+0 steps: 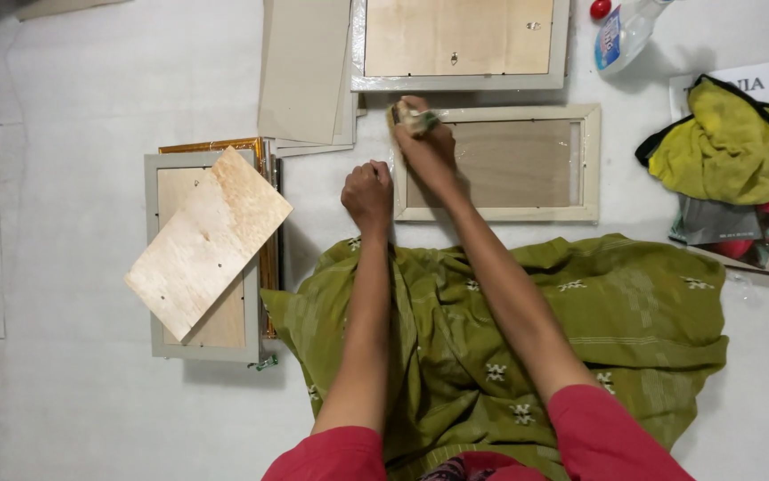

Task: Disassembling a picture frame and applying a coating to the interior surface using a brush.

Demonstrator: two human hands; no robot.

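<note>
A pale wooden picture frame lies flat on the floor in front of me, its glass showing a grey-brown panel. My right hand rests on the frame's upper left corner and grips a small green and white scrubbing pad. My left hand is closed in a fist on the floor just left of the frame, touching its left edge, with nothing visible in it. My green skirt spreads below both arms.
A second frame lies face down just beyond. Grey card sheets lie at top middle. To the left, a loose plywood board rests on stacked frames. A spray bottle and a yellow cloth sit at right.
</note>
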